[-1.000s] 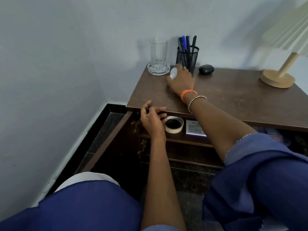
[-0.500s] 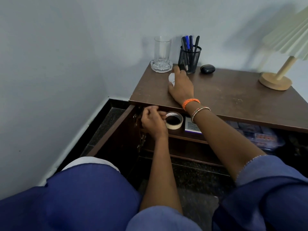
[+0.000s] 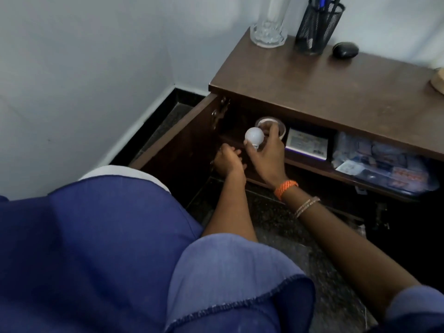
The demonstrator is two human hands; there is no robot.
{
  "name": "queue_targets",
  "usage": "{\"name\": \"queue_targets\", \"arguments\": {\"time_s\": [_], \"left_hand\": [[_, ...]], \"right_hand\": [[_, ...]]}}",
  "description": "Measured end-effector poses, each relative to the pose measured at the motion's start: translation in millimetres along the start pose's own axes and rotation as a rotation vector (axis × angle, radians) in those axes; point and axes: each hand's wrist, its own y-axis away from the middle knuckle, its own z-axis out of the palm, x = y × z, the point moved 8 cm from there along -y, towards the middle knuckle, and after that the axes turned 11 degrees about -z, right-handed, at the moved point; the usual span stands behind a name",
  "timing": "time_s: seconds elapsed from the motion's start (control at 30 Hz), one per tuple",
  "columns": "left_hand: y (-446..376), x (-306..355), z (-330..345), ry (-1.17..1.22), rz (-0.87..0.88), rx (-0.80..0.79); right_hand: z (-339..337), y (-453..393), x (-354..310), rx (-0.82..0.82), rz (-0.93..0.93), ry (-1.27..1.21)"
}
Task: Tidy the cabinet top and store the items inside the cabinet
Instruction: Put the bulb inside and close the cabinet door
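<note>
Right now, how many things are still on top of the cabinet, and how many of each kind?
Drinking glass: 1
Mesh pen holder: 1
Small black oval thing: 1
Lamp base, only its edge showing: 1
Total: 4
The white bulb is off the top, held in the right hand.

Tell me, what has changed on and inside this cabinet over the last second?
The right hand lifted the white bulb off the cabinet top and brought it down to the shelf, by the tape roll. The left hand dropped slightly lower. Glass, pen holder and tape roll stayed put.
</note>
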Motion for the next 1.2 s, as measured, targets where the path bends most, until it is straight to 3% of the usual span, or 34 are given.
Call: {"name": "queue_targets", "arguments": {"time_s": [0.2,0.37,0.53,0.93,1.2], "left_hand": [[-6,-11,5,-0.141,-0.068,-0.08],[-12,-15,9,-0.179,-0.075,-0.096],[-20,-27,10,-0.165,-0.083,-0.09],[-42,-49,-14,-0.14,-0.108,0.0],[-49,-51,-30,-0.099,-0.12,0.015]], "right_hand": [[40,-48,40,-0.112,0.043,0.111],[66,-86,73,-0.232,0.099,0.421],[73,-99,82,-0.303,0.165,0.566],[88,-112,100,-0.336,0.153,0.437],[96,-112,102,-0.415,0.2,0.488]]}}
